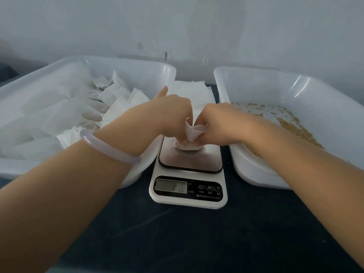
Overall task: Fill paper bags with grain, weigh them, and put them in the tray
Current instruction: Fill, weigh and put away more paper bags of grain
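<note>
A small white paper bag (192,134) sits on the steel platform of a white kitchen scale (189,160); its lit display shows digits. My left hand (173,117) and my right hand (214,123) meet over the platform, and both pinch the bag's crumpled top. The bag's lower part bulges on the platform. To the left stands a white tray (169,71) holding several filled paper bags (110,99). To the right a second white tray (222,79) holds loose brown grain (295,125).
A stack of flat empty paper bags (191,89) lies behind the scale, between the two trays. Everything stands on a dark tabletop (177,233) against a pale wall. A translucent bangle (110,146) circles my left wrist.
</note>
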Motion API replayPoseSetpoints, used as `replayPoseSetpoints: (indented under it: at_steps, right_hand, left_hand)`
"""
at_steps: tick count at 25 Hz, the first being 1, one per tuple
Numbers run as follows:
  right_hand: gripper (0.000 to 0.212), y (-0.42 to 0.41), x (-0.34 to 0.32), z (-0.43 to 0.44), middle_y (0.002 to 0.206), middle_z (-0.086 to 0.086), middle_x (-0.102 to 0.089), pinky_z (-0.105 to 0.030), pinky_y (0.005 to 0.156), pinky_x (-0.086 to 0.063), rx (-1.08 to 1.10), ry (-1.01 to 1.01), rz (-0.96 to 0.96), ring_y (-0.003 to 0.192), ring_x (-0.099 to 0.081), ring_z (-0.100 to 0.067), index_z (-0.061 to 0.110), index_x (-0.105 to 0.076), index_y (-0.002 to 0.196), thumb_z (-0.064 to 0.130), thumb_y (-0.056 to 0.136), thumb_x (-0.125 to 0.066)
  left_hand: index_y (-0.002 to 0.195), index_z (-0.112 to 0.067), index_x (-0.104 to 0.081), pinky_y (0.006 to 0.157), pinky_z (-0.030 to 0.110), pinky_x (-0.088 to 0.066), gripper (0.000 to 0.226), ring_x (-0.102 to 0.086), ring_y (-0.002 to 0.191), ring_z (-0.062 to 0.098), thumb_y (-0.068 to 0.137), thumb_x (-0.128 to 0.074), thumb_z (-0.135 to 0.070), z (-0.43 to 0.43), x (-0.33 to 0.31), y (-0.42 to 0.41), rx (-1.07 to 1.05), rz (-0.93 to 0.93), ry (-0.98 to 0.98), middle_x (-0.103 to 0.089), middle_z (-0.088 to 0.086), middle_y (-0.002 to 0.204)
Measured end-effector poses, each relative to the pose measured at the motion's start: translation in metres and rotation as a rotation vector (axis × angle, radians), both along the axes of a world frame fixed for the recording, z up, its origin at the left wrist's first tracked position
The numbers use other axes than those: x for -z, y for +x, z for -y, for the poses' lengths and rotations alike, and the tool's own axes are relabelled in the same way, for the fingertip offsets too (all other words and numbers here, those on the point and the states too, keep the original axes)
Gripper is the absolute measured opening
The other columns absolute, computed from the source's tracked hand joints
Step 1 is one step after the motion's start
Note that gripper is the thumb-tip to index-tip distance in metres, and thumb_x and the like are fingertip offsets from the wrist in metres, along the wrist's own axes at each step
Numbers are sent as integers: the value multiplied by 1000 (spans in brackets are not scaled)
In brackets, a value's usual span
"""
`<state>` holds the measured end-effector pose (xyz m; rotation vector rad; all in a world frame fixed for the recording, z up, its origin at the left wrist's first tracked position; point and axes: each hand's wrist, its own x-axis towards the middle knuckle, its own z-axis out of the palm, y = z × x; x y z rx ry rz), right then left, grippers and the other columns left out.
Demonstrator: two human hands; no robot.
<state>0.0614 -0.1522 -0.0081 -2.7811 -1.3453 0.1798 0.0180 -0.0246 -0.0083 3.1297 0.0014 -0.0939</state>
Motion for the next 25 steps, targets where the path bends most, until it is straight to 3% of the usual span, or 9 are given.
replayPoseSetpoints:
  at_steps: [3, 7, 11, 14, 25]
  right_hand:
    - [19, -1, 2, -2, 54, 8, -46, -26, 55, -25, -10, -13, 49, 54, -39, -8, 27, -60, 65, 38, 80, -63]
    - [35, -4, 5, 2, 54, 2, -47, -32, 67, -27, -48, 57, 99, 57, -43, -19, 23, -56, 57, 48, 80, -53]
    - [51, -2, 3, 4, 84, -1, -68, -30, 71, -36, -11, 144, 8, 84, -59, -23, 20, -71, 85, 63, 65, -53]
    - [59, -1, 4, 5, 89, -2, -69, -31, 75, -41, -18, 172, 6, 89, -60, -24, 18, -71, 88, 66, 62, -49]
    - [44, 3, 7, 3, 87, 1, -69, -27, 70, -34, 8, 160, 4, 86, -60, -20, 21, -71, 90, 58, 65, -68]
  left_hand:
    - [53, -30, -41, 105, 35, -20, 40, -34, 56, 2, 70, -77, -36, 0, 2, 3, 34, -23, 30, -43, -9, 55]
    - [57, -30, -43, 108, 35, -16, 34, -43, 63, 3, 71, -74, -33, 2, 3, 2, 50, -15, 6, -50, -8, 62]
    - [80, -32, -57, 112, 35, -17, 20, -58, 95, 16, 70, -73, -35, -3, -1, -3, 54, -12, -99, -65, -6, 94]
    - [90, -31, -61, 109, 35, -26, 22, -56, 102, 18, 71, -73, -33, -6, -3, -4, 48, -3, -141, -65, -6, 101]
    - [100, -25, -66, 113, 37, -18, 32, -57, 104, 16, 71, -74, -35, -7, -1, -3, 65, -17, -123, -64, -7, 104]
